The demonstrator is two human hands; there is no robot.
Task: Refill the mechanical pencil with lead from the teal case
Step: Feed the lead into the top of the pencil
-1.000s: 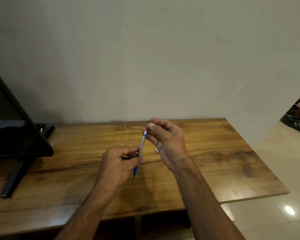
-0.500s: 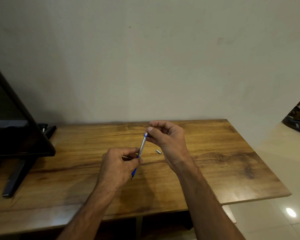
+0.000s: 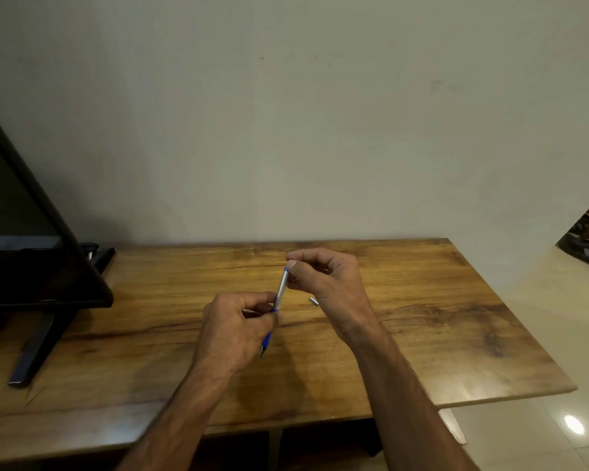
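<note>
My left hand (image 3: 233,329) grips the mechanical pencil (image 3: 280,289) at mid-barrel. The pencil is silver with a blue grip and stands tilted over the wooden table (image 3: 439,321), tip down and open top end up. My right hand (image 3: 330,278) has its thumb and fingertips pinched together right at the pencil's top end, on a lead so thin it hardly shows. A small silver cap (image 3: 314,301) lies on the table beside my right wrist. No teal case shows in this view.
A dark monitor (image 3: 31,263) on a metal stand (image 3: 31,355) fills the table's left end. A plain wall runs behind the table. Its right edge drops to a tiled floor (image 3: 541,433).
My right hand has sunk slightly, bringing its pinched fingertips down onto the pencil's top end. The left hand and pencil have hardly moved.
</note>
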